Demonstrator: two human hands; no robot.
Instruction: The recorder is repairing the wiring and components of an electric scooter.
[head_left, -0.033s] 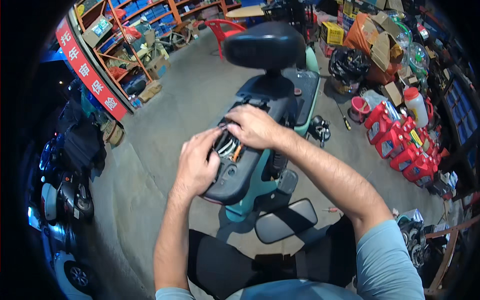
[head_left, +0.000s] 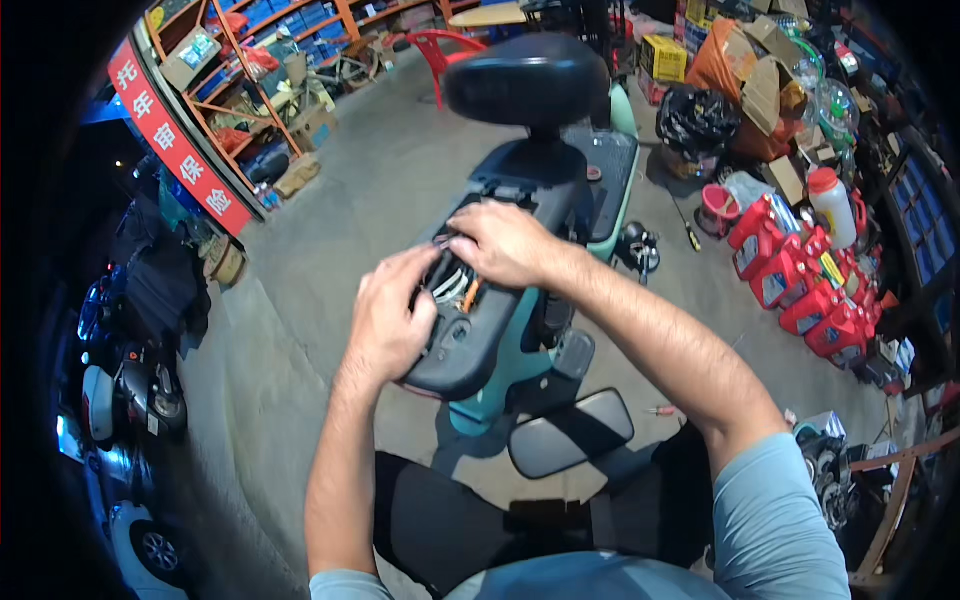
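Note:
A teal scooter point(head_left: 610, 170) with black panels stands in front of me, its black backrest point(head_left: 525, 78) at the far end. An opening in the black top panel point(head_left: 480, 335) shows a bundle of white and orange wires point(head_left: 455, 285). My left hand point(head_left: 390, 320) curls over the near left edge of that opening, fingertips at the wires. My right hand point(head_left: 505, 242) lies over the far side of the opening, fingers pinched on the upper end of the wires. Much of the bundle is hidden under both hands.
A loose black seat pad point(head_left: 570, 432) lies on the concrete floor by my knees, with a small screwdriver point(head_left: 660, 410) beside it. Red jugs point(head_left: 800, 275), a white jug point(head_left: 832, 205) and a black bag point(head_left: 695, 120) crowd the right. Shelves point(head_left: 250, 60), a red chair point(head_left: 440, 50) and parked scooters point(head_left: 130, 390) stand behind and left.

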